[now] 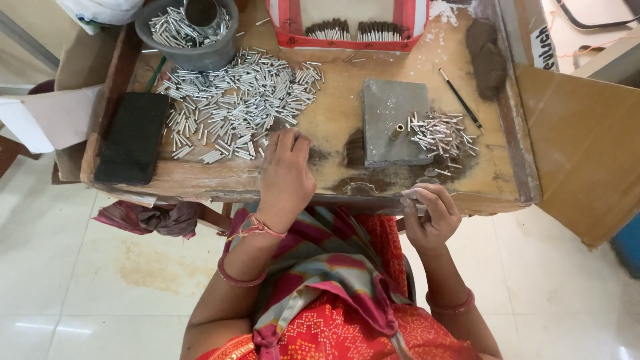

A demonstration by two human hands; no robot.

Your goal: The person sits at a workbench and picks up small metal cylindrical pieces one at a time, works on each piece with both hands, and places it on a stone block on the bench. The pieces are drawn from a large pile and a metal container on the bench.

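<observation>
Two hands showing: left hand [287,175], right hand [432,215]. One grey slab [393,123], one black block [132,138], one bucket [190,33], one pencil [460,99] sitting on the worktop [333,117]. Small tubes [233,100] lying in too big a heap for counting.

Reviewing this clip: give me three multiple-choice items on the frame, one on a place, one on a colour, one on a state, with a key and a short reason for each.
1. Where does the big pile of small silvery tubes lie?
A. on the wooden tray, left of the grey slab
B. on the floor
C. inside the red-edged box

2. What colour is the flat block at the tray's left end?
A. white
B. black
C. yellow

3. How is the left hand placed?
A. raised clear of the tray
B. palm down at the pile's near edge
C. gripping the thin black stick

Key: 1 A, the pile spreads across the board left of the grey slab. 2 B, the block is dark black. 3 B, the hand rests knuckles up, fingers reaching the tubes, while the thin black stick lies untouched.
</observation>
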